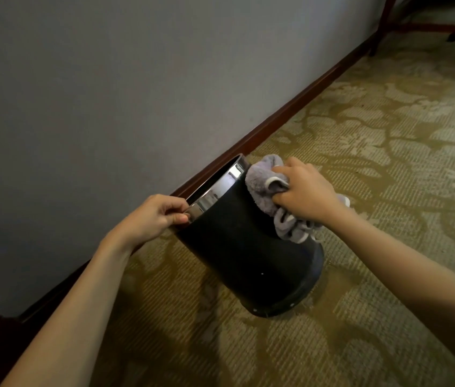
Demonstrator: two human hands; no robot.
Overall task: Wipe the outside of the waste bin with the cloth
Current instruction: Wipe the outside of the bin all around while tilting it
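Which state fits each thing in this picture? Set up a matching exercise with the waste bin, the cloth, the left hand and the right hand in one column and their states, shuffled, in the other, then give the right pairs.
Column one:
1. waste bin
2. cloth
3. left hand
4. right hand

Column two:
A. grips the shiny rim
B. tilted on the carpet, near the wall
C. bunched against the bin's black side
D. holds the grey fabric

Pairs: 1-B, 2-C, 3-A, 4-D

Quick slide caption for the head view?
Left hand tilts the bin by its rim; right hand presses the cloth against it.
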